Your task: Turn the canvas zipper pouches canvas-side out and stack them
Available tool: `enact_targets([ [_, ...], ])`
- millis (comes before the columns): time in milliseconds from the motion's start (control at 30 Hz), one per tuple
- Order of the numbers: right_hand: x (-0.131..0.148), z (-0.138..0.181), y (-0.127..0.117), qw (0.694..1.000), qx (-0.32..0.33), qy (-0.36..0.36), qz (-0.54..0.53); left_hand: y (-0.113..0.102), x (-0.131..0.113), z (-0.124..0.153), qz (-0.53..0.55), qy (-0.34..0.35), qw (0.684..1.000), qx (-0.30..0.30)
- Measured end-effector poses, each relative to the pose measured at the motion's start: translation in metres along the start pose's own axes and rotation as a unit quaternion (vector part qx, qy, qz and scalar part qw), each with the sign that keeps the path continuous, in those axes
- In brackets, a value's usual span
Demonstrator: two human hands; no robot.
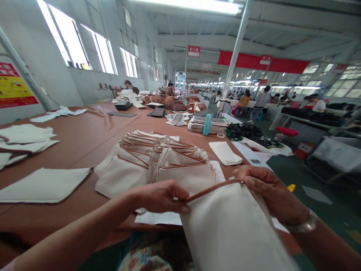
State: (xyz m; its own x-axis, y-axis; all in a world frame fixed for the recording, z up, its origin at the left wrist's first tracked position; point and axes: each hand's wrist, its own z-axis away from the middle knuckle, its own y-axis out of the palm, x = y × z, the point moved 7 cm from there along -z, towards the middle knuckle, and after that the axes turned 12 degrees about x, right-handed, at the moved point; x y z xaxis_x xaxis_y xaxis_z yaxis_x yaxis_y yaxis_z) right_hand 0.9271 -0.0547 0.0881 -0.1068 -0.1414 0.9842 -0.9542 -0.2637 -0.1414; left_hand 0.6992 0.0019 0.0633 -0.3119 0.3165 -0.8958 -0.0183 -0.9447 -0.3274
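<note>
A cream fabric pouch (pixel 228 226) with brown trim along its top edge hangs between my two hands. My left hand (pixel 166 196) pinches the trim at its left corner. At the right corner, my right hand (pixel 261 188) grips the edge between thumb and fingers. The pouch's lower end runs out of view at the bottom. Just beyond my hands, two overlapping rows of similar cream pouches (pixel 183 174) with brown trim lie on the brown table (pixel 84 150). White paper (pixel 158 218) shows under the near side of the pile.
One flat cream pouch (pixel 45 184) lies left, near stacked cream pieces (pixel 25 141). Another cream piece (pixel 225 153) lies right of the pile. Farther back stand a teal bottle (pixel 207 125) and stacked panels (pixel 194 126). A red stool (pixel 287 131) is off the table's right; people work in the background.
</note>
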Motion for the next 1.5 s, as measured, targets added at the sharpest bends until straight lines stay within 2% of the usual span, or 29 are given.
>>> enact_targets([
  [100, -0.012, -0.010, -0.033, 0.987, -0.028, 0.053, 0.149, -0.004, -0.020, -0.007, 0.056, 0.032, 0.998, -0.021],
  [167, -0.007, -0.018, -0.040, 0.968, -0.038, 0.053, 0.242, -0.005, -0.038, -0.019, 0.013, 0.047, 0.998, -0.038],
  [200, -0.001, -0.023, -0.034, 0.963, -0.029, 0.037, 0.267, -0.004, -0.046, -0.028, -0.022, 0.056, 0.997, -0.042],
  [267, 0.012, -0.030, -0.006, 0.959, 0.028, -0.005, 0.281, -0.003, -0.054, -0.048, -0.052, 0.069, 0.996, -0.038],
  [333, 0.015, -0.035, 0.032, 0.960, 0.115, -0.020, 0.255, -0.005, -0.050, -0.065, -0.013, 0.054, 0.997, -0.045],
  [400, 0.008, -0.039, 0.063, 0.969, 0.172, -0.008, 0.176, -0.009, -0.040, -0.072, 0.027, 0.038, 0.998, -0.052],
  [500, -0.021, -0.044, 0.085, 0.973, 0.216, 0.014, 0.078, -0.010, -0.020, -0.065, 0.132, 0.019, 0.991, 0.006],
  [567, -0.045, -0.043, 0.087, 0.966, 0.243, 0.044, 0.073, -0.008, -0.005, -0.053, 0.242, 0.016, 0.968, 0.062],
  [600, -0.053, -0.042, 0.086, 0.964, 0.250, 0.056, 0.076, -0.010, 0.003, -0.047, 0.283, 0.025, 0.957, 0.065],
  [667, -0.060, -0.040, 0.079, 0.965, 0.241, 0.064, 0.078, -0.018, 0.018, -0.036, 0.304, 0.059, 0.951, 0.010],
  [733, -0.055, -0.039, 0.070, 0.972, 0.219, 0.056, 0.068, -0.021, 0.033, -0.028, 0.280, 0.091, 0.954, -0.058],
  [767, -0.051, -0.038, 0.066, 0.973, 0.217, 0.055, 0.057, -0.019, 0.040, -0.026, 0.273, 0.101, 0.954, -0.073],
  [867, -0.040, -0.037, 0.053, 0.978, 0.202, 0.050, 0.014, -0.005, 0.055, -0.024, 0.271, 0.125, 0.952, -0.073],
  [933, -0.037, -0.037, 0.040, 0.985, 0.173, 0.022, -0.002, 0.001, 0.060, -0.021, 0.276, 0.140, 0.948, -0.073],
  [1067, -0.048, -0.032, 0.015, 0.991, 0.132, -0.040, -0.001, 0.009, 0.056, -0.010, 0.297, 0.144, 0.941, -0.069],
  [1133, -0.060, -0.028, 0.006, 0.991, 0.128, -0.029, 0.011, 0.013, 0.049, -0.005, 0.314, 0.132, 0.938, -0.071],
  [1200, -0.071, -0.024, 0.005, 0.988, 0.149, 0.012, 0.035, 0.018, 0.042, -0.002, 0.322, 0.115, 0.936, -0.078],
  [1267, -0.073, -0.022, 0.012, 0.980, 0.184, 0.055, 0.053, 0.023, 0.035, -0.002, 0.320, 0.102, 0.938, -0.085],
  [1333, -0.063, -0.023, 0.028, 0.973, 0.211, 0.073, 0.062, 0.026, 0.028, -0.003, 0.307, 0.098, 0.943, -0.081],
  [1500, -0.015, -0.031, 0.083, 0.943, 0.279, 0.027, 0.177, 0.026, 0.012, -0.006, 0.214, 0.095, 0.970, -0.056],
])
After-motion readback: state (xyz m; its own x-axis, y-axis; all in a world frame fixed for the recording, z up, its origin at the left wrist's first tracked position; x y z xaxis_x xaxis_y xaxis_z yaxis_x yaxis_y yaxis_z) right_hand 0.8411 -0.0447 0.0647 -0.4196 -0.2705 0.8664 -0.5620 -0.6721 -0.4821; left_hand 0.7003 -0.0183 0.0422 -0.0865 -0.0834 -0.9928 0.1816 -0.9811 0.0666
